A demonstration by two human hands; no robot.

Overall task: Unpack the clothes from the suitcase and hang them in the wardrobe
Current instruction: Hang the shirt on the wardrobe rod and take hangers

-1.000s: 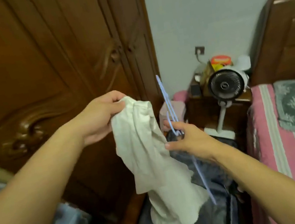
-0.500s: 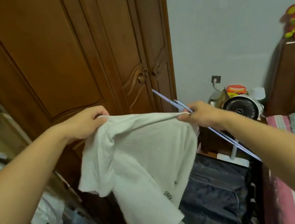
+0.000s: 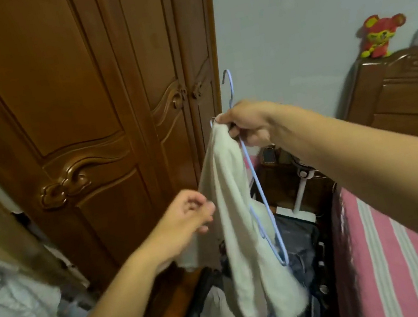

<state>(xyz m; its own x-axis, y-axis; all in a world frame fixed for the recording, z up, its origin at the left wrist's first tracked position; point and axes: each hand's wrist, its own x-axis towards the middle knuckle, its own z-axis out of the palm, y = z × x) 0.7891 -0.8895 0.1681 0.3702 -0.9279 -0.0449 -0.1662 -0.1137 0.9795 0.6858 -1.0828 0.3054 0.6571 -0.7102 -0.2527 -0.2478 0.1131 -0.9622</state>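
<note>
Shirt [image 3: 238, 226] and hanger [image 3: 261, 199] pinched by right hand [image 3: 248, 126]; left hand [image 3: 188, 222], loosely curled and empty, should spread the collar.

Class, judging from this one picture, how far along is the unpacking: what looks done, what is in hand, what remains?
Done: some clothes already sit in the open wardrobe section at left. In hand: the right hand grips a white shirt together with a blue hanger; the left hand holds nothing, beside the cloth. Left: threading and hanging this shirt, plus garments in the suitcase.

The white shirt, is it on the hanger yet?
Not yet. The white shirt dangles bunched beside the blue hanger, both gripped together by the right hand.
</note>
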